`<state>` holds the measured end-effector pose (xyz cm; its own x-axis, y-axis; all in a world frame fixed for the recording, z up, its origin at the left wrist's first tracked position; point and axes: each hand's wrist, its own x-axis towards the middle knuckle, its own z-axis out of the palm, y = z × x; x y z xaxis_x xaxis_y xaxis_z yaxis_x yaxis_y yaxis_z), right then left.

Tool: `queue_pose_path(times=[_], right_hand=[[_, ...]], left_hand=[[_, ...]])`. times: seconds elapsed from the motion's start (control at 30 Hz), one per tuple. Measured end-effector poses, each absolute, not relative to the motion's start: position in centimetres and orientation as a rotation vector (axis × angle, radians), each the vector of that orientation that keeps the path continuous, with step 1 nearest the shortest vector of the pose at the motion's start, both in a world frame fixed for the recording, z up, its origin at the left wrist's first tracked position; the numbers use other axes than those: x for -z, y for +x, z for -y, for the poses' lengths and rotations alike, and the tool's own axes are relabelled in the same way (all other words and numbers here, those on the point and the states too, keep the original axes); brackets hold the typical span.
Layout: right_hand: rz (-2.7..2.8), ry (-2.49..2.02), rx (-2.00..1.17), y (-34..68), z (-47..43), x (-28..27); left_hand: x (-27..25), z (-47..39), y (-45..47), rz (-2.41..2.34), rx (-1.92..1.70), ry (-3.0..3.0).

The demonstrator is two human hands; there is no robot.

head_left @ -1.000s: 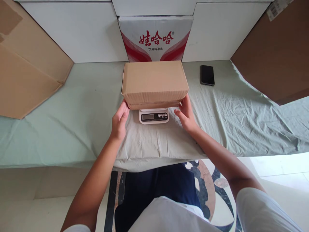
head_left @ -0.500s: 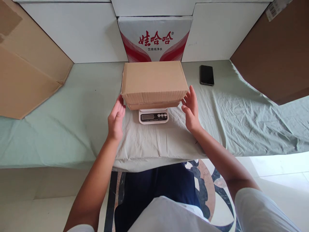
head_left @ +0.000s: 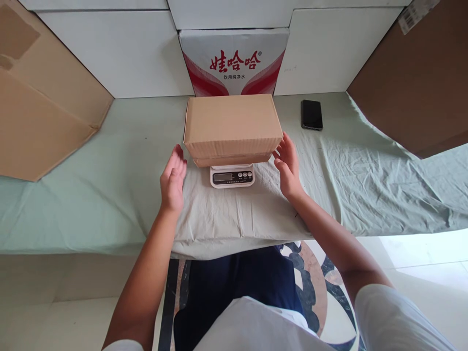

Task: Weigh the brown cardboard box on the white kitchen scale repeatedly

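Observation:
A closed brown cardboard box (head_left: 233, 119) rests on a small white digital kitchen scale (head_left: 232, 177). The scale's display and buttons show in front of the box; its plate is mostly hidden beneath. My left hand (head_left: 173, 180) is open beside the box's near left corner, fingers extended, with a small gap to the cardboard. At the near right corner my right hand (head_left: 288, 165) is open, its fingertips partly hidden by the box edge; whether they touch it I cannot tell.
A black phone (head_left: 312, 115) lies on the green cloth (head_left: 139, 161) to the right. Behind stands a white and red printed carton (head_left: 234, 61) against white panels. Large cardboard pieces (head_left: 54, 107) flank the left side, another brown cardboard (head_left: 413, 92) the right.
My left hand has moved slightly left, away from the box. My right hand has barely shifted. The box stays on the scale; the camera view has tilted a little.

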<state>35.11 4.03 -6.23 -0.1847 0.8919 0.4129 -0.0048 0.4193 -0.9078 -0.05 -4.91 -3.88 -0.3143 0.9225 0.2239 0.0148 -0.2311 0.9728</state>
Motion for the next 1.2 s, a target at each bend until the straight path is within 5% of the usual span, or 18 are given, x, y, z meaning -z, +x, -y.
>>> queue_pose_path(times=[1.2], right_hand=[[1.613, -0.815, -0.999, 34.5, -3.2, 4.6]], left_hand=[[5.2, 4.5, -0.9, -1.307, -1.595, 1.313]])
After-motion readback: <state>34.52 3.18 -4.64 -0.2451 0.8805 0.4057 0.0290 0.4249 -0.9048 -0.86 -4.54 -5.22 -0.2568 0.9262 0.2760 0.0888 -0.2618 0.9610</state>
